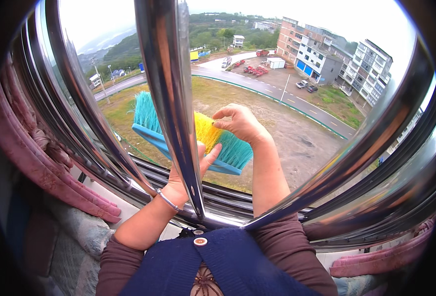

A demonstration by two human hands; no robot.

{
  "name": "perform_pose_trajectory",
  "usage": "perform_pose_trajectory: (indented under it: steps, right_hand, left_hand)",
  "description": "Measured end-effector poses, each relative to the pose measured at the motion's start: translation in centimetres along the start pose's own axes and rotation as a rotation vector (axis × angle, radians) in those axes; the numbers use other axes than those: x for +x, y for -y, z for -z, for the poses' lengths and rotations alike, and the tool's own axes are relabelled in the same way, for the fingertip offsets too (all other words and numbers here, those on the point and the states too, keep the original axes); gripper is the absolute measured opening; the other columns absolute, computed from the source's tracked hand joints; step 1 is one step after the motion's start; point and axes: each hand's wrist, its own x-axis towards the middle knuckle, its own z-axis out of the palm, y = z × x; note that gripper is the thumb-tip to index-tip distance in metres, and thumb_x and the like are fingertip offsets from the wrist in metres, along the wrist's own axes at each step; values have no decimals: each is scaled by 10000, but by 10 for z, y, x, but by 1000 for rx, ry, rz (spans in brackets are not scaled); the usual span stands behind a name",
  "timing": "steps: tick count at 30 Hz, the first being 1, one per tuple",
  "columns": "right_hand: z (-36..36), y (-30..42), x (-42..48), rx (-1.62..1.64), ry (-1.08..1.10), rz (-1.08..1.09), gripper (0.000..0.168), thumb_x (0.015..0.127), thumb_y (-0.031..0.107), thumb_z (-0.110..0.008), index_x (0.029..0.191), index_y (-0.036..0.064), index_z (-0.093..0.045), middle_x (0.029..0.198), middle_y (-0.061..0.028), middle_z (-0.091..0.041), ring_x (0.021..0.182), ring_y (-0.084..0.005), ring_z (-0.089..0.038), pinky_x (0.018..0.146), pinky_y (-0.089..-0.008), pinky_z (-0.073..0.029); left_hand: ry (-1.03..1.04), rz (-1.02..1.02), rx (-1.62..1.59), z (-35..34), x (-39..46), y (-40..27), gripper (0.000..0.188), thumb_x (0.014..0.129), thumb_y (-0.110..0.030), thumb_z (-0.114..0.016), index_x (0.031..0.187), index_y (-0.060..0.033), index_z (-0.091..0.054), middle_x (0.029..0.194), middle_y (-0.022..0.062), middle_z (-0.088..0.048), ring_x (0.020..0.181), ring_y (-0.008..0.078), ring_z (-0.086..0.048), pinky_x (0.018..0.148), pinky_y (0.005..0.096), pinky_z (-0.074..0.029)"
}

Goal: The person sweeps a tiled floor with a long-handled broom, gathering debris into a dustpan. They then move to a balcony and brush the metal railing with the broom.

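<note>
A broom head (188, 138) with turquoise and yellow bristles and a blue plastic base is held outside the window, bristles upward and tilted down to the right. My left hand (181, 181) grips its base from below, partly hidden by an upright metal bar, with a finger against the bristles. A bangle circles that wrist. Over the yellow bristles (206, 129), my right hand (242, 122) pinches thumb and forefinger together on a small dark bit (213, 123), too small to identify. Both forearms reach out between the bars.
A shiny metal bar (166, 74) stands between my arms, and another bar (336, 162) slants up at the right. Below my forearms runs the dark window track (225, 192). Pink curtains (55, 166) hang at the left. Outside, far below, are bare ground, a road (295, 100) and buildings.
</note>
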Motion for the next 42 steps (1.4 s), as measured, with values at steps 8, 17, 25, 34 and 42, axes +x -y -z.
perform_pose_trajectory:
  steps: [8, 17, 25, 34, 42]
  right_hand:
    - [-12, 9, 4, -278, -36, 211, 119, 716, 125, -692, 774, 28, -656, 784, -132, -620, 782, -288, -602, 731, -366, -480]
    - [-26, 2, 1, -298, -178, 195, 103, 792, 126, -610, 803, 23, -603, 833, -154, -597, 835, -325, -579, 738, -385, -459]
    - [-38, -14, 10, -158, -171, 121, 139, 833, 162, -568, 828, 26, -598, 869, -172, -608, 887, -344, -574, 784, -418, -451]
    - [38, 4, 13, 84, -650, 159, 164, 921, 163, -555, 816, 38, -560, 732, 11, -531, 698, -69, -454, 630, -228, -394]
    - [71, -32, 31, -408, -299, -428, 118, 860, 179, -635, 902, 69, -620, 797, -22, -628, 745, -125, -565, 701, -282, -459]
  left_hand:
    - [64, 59, -105, 5, -2, 2, 605, 783, -16, -536, 1325, -266, -434, 894, 62, -471, 896, 241, -534, 781, 395, -460]
    - [136, 188, -187, 44, 6, 0, 778, 694, -284, -728, 1386, -259, -376, 1119, 116, -395, 1106, 286, -386, 867, 441, -326]
    - [179, 327, -339, 30, -19, 0, 661, 702, -219, -738, 1314, -249, -490, 1436, 193, -269, 1351, 481, -113, 1058, 623, -114]
    - [201, 221, -403, 27, -30, 0, 568, 760, -23, -534, 1266, -280, -540, 1417, 165, -364, 1362, 454, -154, 1062, 633, -88]
    - [190, 180, -500, 32, -30, -3, 576, 744, -9, -528, 1250, -284, -554, 1413, 135, -377, 1352, 450, -183, 1064, 627, -121]
